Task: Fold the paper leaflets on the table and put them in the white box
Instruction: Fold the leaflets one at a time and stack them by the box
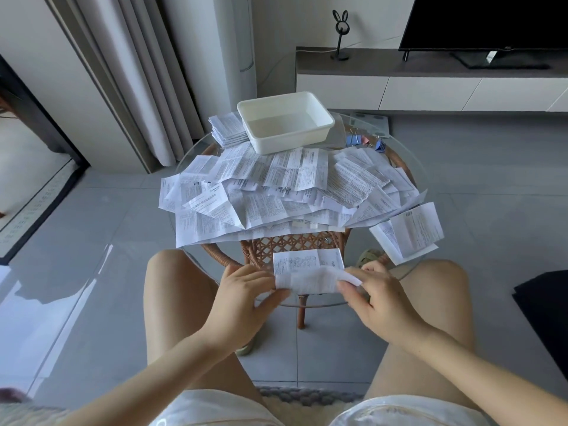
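A round glass tabletop (408, 273) on a wicker base stands on grey floor tiles, heaped with loose leaflets (276, 192). At its near edge, one leaflet (309, 273) lies long side left to right, pinched at its ends by left hand (242, 298) and right hand (379, 298). The white box (284, 123) sits at the far side.

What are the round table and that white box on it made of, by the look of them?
The table top looks like clear glass: the floor and the base show through it. The base looks like woven rattan or wicker, reddish brown with a lattice weave. The white box is probably plastic: smooth, slightly glossy, with rounded corners and a rolled rim.
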`<state>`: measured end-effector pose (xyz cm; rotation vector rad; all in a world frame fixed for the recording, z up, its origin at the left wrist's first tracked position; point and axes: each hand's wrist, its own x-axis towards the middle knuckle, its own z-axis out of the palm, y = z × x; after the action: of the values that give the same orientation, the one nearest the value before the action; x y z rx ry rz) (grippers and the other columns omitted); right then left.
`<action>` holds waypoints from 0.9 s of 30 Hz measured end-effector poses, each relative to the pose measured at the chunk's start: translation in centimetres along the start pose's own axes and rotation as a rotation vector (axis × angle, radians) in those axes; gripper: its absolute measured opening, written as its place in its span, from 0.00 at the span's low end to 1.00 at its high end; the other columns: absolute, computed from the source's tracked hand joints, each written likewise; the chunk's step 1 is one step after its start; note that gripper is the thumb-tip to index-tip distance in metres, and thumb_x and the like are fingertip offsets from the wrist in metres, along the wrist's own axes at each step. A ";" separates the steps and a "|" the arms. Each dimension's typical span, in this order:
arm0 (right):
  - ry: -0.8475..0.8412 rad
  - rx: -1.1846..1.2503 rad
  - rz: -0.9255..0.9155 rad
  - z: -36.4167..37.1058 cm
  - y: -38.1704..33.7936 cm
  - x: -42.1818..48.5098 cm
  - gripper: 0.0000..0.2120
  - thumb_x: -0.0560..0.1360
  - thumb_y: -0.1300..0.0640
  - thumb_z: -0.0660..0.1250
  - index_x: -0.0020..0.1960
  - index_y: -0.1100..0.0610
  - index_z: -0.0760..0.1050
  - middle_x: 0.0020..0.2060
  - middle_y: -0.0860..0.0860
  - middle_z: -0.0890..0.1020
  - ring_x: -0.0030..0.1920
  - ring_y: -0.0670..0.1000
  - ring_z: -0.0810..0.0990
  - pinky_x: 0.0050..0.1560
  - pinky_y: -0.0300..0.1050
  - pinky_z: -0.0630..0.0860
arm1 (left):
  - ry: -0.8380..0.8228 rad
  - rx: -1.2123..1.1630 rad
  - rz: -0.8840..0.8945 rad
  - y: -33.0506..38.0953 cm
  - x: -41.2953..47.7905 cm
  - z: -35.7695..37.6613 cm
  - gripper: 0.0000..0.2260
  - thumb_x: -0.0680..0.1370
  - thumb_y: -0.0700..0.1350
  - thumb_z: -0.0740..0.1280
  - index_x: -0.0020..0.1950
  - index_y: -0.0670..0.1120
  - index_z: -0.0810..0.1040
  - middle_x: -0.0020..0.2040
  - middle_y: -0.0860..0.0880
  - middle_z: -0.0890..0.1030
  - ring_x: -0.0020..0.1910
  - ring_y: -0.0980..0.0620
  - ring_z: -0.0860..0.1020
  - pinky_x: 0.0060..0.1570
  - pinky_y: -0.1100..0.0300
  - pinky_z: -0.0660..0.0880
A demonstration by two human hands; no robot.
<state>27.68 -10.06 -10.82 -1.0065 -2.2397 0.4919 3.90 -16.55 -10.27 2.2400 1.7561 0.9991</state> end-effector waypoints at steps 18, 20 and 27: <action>-0.022 -0.274 0.378 1.0 -1.7 2.3 0.20 0.69 0.57 0.71 0.27 0.58 0.62 0.20 0.50 0.64 0.24 0.50 0.58 0.25 0.42 0.57 | 0.168 0.102 -0.352 1.2 0.5 2.2 0.17 0.70 0.56 0.65 0.52 0.47 0.80 0.38 0.54 0.73 0.38 0.47 0.75 0.42 0.53 0.72; -0.065 -0.297 0.401 0.8 -1.9 2.7 0.21 0.70 0.56 0.70 0.28 0.56 0.59 0.21 0.51 0.63 0.26 0.51 0.58 0.27 0.43 0.56 | 0.176 0.142 -0.281 1.0 0.3 2.3 0.14 0.72 0.54 0.65 0.49 0.47 0.82 0.41 0.51 0.75 0.42 0.46 0.74 0.46 0.52 0.71; -0.167 -0.350 0.435 0.2 -2.4 3.9 0.23 0.71 0.52 0.68 0.28 0.56 0.57 0.23 0.51 0.63 0.28 0.52 0.60 0.28 0.43 0.56 | 0.063 0.126 0.131 0.3 0.0 3.2 0.07 0.74 0.36 0.67 0.49 0.40 0.84 0.61 0.44 0.79 0.65 0.44 0.74 0.68 0.47 0.66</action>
<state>24.29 -8.67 -8.11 -1.7087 -2.3020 0.3814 5.97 -15.73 -12.58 2.4550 1.7633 1.0205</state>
